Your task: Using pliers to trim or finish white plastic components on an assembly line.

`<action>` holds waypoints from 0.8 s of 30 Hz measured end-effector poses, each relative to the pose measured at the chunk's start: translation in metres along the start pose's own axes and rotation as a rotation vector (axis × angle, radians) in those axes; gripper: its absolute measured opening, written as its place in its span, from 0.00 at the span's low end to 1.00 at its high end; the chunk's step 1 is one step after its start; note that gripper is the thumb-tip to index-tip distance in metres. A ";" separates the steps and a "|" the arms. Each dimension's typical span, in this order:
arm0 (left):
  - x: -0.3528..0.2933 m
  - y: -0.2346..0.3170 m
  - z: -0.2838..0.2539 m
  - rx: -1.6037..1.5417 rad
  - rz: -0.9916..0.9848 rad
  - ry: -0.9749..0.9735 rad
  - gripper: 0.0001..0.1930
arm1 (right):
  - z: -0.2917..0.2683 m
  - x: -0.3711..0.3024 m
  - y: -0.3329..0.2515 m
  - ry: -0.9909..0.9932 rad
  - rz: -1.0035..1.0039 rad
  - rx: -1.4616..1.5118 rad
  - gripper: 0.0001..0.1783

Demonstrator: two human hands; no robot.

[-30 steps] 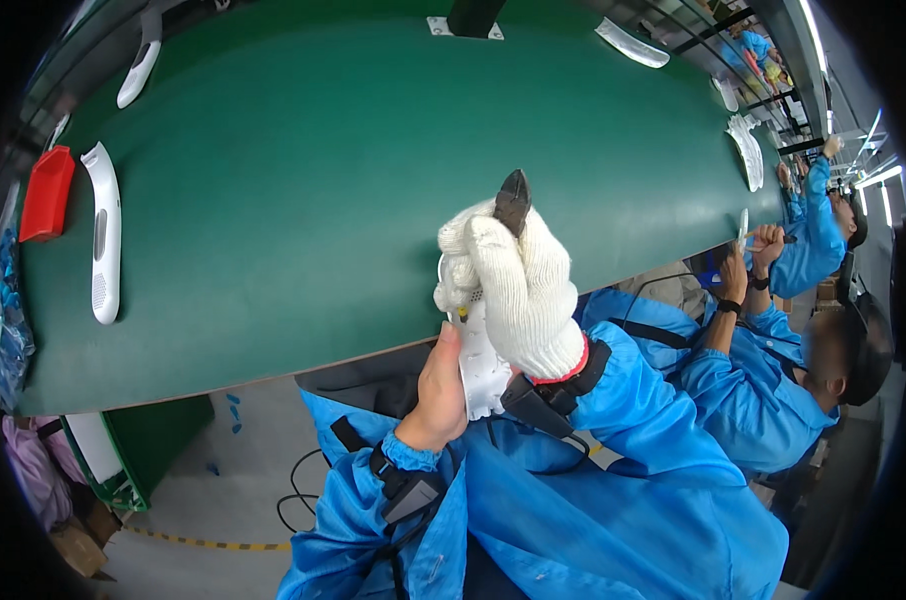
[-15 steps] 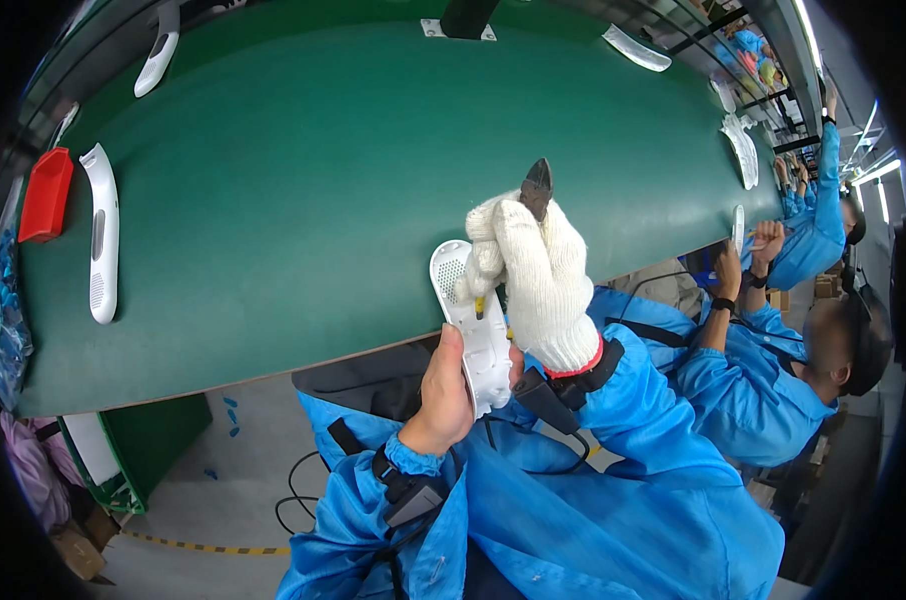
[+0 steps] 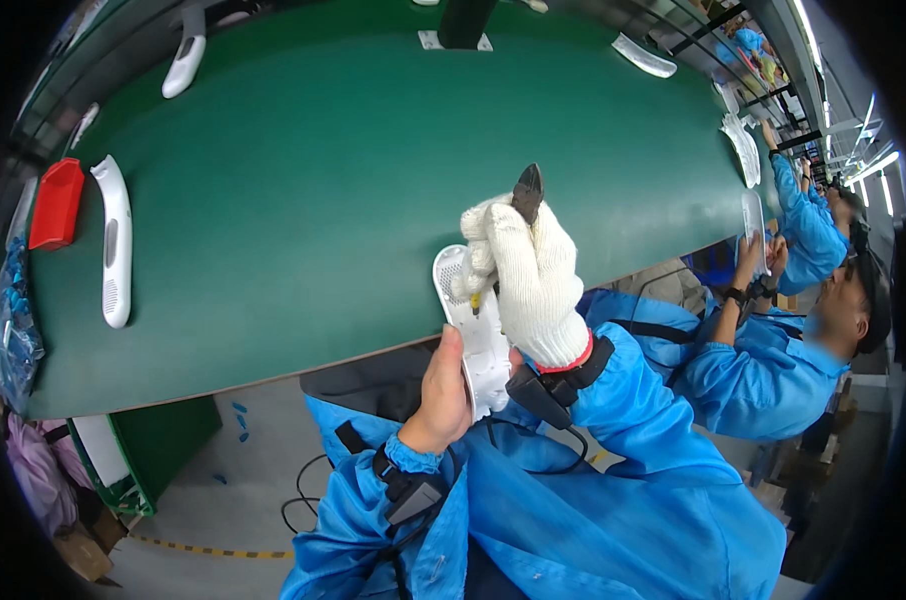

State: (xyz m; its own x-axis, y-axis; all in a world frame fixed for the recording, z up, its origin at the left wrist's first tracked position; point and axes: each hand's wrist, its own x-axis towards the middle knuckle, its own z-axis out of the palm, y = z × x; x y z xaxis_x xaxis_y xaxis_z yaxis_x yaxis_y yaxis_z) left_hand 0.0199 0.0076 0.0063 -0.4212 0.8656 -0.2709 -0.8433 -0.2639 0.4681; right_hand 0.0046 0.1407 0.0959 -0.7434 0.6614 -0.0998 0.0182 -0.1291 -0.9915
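My bare left hand (image 3: 443,395) grips the lower end of a long white plastic part (image 3: 468,320) with a grilled upper end, held upright in front of the green conveyor belt (image 3: 353,170). My right hand (image 3: 528,275), in a white knit glove with a red cuff, is closed around a pair of dark cutters (image 3: 526,192) whose jaws stick up above the fist. The gloved hand lies against the upper right side of the white part. A small yellow bit shows between glove and part.
Another white curved part (image 3: 113,245) lies on the belt at left beside a red tray (image 3: 55,203). More white parts (image 3: 185,62) lie farther along. Workers in blue coats (image 3: 773,350) sit at my right, handling similar parts.
The white part has come out from behind the glove and now shows its grilled end. My gloved hand and the cutters have shifted slightly right and up.
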 end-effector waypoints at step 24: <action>-0.019 -0.013 -0.004 0.584 0.245 0.236 0.17 | 0.005 -0.026 0.005 -0.010 0.042 0.119 0.16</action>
State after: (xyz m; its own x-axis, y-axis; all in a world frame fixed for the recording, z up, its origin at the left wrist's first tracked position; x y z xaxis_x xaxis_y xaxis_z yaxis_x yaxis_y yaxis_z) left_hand 0.0373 -0.0070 0.0022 -0.6949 0.6764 -0.2439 -0.4230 -0.1103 0.8994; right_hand 0.0211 0.1193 0.0936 -0.7500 0.6464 -0.1401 -0.0293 -0.2441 -0.9693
